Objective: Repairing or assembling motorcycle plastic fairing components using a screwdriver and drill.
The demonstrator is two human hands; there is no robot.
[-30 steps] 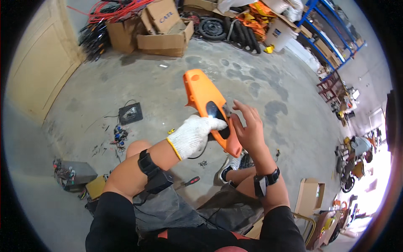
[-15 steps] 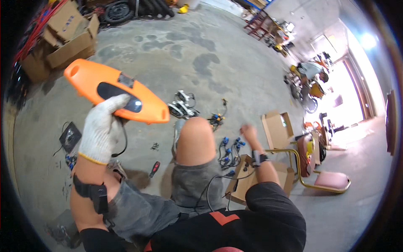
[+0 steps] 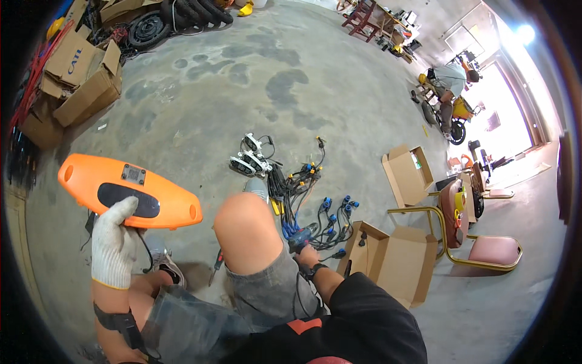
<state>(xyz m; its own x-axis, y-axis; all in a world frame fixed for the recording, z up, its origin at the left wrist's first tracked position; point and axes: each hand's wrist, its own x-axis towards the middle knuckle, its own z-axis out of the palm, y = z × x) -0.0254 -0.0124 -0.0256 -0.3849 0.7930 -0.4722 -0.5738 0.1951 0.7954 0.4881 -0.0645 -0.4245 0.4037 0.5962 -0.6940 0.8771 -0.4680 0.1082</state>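
Note:
My left hand (image 3: 115,242), in a white knitted glove, grips an orange plastic housing (image 3: 173,203) by its lower edge, thumb on the front. The housing is long with rounded ends, a dark oval panel and a small square plate above it; a black cable hangs beneath. My right hand (image 3: 308,256), bare, is low beside my raised knee, closed on a dark blue and black cordless drill (image 3: 301,237). Bundled black cables with blue connectors (image 3: 328,218) lie close to it. A red and black screwdriver (image 3: 217,264) lies on the floor, left of the knee.
White and black parts (image 3: 250,159) and cables with yellow connectors (image 3: 303,175) lie ahead of my foot. Opened cardboard boxes (image 3: 397,261) and a gold-framed chair (image 3: 445,227) stand right. More cartons (image 3: 88,79) and tyres are far left. Another person (image 3: 450,79) works far right.
My left hand has lowered the orange housing and brought it left, turning it more level. My right hand has moved down and left onto the drill. The view has shifted, showing more cables.

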